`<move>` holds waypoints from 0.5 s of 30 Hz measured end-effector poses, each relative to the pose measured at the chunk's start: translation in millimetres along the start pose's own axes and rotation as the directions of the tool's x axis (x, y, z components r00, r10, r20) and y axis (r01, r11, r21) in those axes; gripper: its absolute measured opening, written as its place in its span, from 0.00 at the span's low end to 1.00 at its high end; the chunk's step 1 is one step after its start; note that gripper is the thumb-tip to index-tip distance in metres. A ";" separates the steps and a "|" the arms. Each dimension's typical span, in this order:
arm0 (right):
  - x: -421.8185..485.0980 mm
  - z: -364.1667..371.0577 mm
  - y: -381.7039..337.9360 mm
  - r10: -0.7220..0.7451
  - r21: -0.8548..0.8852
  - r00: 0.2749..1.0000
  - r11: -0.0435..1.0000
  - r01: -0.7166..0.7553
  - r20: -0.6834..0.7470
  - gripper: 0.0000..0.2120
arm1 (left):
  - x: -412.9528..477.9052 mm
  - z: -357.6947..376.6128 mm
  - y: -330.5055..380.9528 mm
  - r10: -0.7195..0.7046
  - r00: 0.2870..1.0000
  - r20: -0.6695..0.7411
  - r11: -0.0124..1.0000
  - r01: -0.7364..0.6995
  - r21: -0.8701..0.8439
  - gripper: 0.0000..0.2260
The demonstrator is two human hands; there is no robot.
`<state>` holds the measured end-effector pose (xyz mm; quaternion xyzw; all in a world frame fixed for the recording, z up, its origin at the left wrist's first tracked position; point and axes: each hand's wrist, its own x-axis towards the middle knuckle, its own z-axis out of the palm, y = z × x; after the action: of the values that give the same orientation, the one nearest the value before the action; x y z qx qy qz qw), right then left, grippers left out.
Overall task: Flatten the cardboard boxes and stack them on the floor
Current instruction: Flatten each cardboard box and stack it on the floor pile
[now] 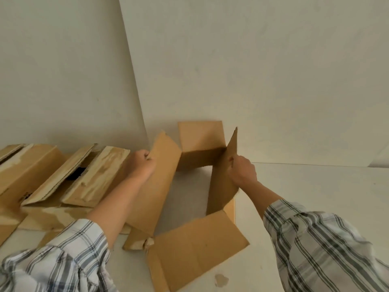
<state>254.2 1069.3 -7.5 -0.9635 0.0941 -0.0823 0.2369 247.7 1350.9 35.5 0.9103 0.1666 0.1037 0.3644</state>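
- Cardboard box point(160, 186), open at top and bottom, stands on the white floor point(315, 186) at frame centre, flaps splayed.
- Left hand point(141, 165) grips the top edge of its left wall, fingers curled over.
- Right hand point(242, 171) pinches its right wall.
- More boxes point(63, 171) lie at left by the wall point(252, 70).
- Plaid sleeves point(315, 249) fill the lower corners.

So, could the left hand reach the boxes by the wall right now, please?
Probably yes: the boxes lie just beside the left hand with nothing between, though it must first release the open box.
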 end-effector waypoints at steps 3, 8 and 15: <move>10.0 -10.4 -8.9 0.021 0.068 0.999 0.997 -0.019 -0.026 0.14 | -28.5 6.6 19.9 0.083 0.989 0.125 0.995 -0.076 -0.059 0.07; 17.1 -22.4 -32.8 0.020 0.268 1.000 0.963 -0.013 -0.024 0.28 | -81.9 15.0 39.1 0.252 0.856 0.451 0.964 -0.264 -0.038 0.06; 9.2 -5.1 -35.0 -0.020 0.304 0.983 0.952 -0.037 0.182 0.43 | -119.8 42.6 53.3 0.322 0.680 0.659 0.867 -0.492 0.085 0.10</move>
<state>267.1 1095.5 14.4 -0.9181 0.0621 -0.0063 0.3915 162.6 1242.5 34.2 0.9446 -0.1603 -0.1473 0.2457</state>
